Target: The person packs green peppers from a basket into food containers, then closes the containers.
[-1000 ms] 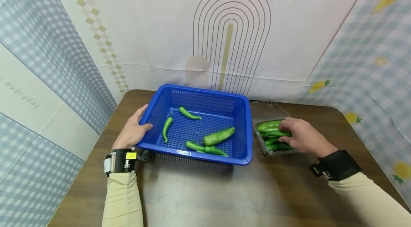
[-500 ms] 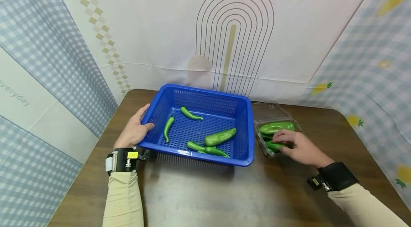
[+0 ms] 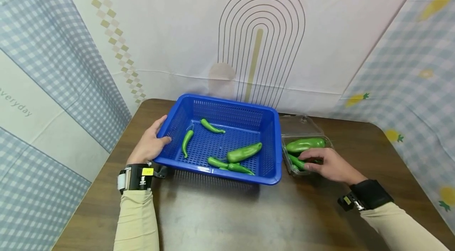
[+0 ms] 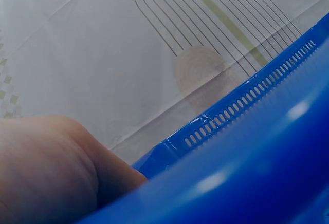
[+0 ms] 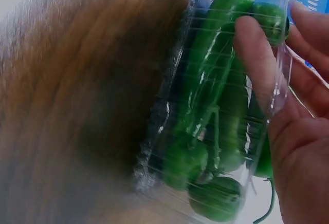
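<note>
A blue plastic basket (image 3: 227,103) has several green chili peppers lying on its slotted floor, among them a thick pepper (image 3: 244,152) and a thin one (image 3: 212,126). My left hand (image 3: 147,146) grips the basket's left wall, thumb over the rim and fingers outside. To the basket's right, a clear plastic box (image 3: 288,169) with its lid folded back holds more green peppers. My right hand (image 3: 328,163) reaches into this box and pinches a green chili pepper (image 3: 296,162) between thumb and fingers. A thicker pepper (image 3: 305,144) lies behind it. Through the box wall, the right wrist view shows my thumb (image 5: 254,47).
Everything stands on a brown wooden table (image 3: 227,219). The box's clear lid (image 3: 298,124) lies back toward the wall. A white patterned cloth (image 3: 170,26) hangs behind, with checked cloth on both sides.
My right hand has let the thick pepper lie at the back of the box and shifted forward onto a thinner one. My left hand has stayed on the basket.
</note>
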The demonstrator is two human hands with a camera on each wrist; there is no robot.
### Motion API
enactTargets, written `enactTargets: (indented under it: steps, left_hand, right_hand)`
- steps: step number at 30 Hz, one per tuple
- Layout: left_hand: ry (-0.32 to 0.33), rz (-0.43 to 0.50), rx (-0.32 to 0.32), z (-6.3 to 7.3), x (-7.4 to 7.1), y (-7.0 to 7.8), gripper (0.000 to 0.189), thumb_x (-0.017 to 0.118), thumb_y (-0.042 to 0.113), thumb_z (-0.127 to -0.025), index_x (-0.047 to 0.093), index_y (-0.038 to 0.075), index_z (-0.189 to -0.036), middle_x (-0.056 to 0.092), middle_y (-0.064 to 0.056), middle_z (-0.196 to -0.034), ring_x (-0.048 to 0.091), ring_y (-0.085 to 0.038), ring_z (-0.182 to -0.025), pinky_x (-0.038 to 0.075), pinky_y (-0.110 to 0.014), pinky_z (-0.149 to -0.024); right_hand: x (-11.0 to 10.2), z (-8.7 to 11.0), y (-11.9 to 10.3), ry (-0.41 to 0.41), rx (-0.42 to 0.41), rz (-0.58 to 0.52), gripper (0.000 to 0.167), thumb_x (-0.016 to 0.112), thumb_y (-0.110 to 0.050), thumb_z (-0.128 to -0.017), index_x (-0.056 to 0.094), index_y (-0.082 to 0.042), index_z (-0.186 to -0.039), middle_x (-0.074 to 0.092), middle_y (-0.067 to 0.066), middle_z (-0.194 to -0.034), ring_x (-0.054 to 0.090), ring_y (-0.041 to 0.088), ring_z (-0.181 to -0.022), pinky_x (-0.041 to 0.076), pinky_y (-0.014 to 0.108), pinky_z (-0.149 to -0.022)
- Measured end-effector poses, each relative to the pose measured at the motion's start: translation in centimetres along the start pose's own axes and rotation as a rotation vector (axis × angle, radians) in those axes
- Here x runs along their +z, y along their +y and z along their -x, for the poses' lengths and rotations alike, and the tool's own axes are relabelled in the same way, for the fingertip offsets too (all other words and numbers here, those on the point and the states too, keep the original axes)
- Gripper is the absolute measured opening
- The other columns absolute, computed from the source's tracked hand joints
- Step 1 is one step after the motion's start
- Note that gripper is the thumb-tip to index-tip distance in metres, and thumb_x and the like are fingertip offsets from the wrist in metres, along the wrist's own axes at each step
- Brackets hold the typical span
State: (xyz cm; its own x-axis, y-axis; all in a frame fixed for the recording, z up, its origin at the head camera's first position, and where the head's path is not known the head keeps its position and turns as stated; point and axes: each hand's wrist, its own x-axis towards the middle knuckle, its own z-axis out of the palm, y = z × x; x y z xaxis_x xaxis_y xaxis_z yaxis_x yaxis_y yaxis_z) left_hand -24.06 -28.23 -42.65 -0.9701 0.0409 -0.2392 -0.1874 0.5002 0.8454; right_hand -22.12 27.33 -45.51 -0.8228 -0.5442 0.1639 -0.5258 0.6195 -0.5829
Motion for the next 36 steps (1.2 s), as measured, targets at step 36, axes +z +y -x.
enactTargets:
  steps: [36]
  left_hand:
    - [0.002, 0.005, 0.006, 0.0, 0.1, 0.1, 0.08, 0.05, 0.01, -0.105, 0.007, 0.027, -0.17, 0.024, -0.025, -0.171, 0.041, -0.047, -0.145, 0.038, -0.068, -0.113]
  right_hand:
    - [-3.8, -2.0, -2.5, -0.006, 0.161, 0.093, 0.021, 0.072, -0.01, -0.097, 0.076, -0.004, -0.116, 0.077, 0.008, -0.105, 0.067, 0.003, -0.088, 0.056, 0.025, -0.075]
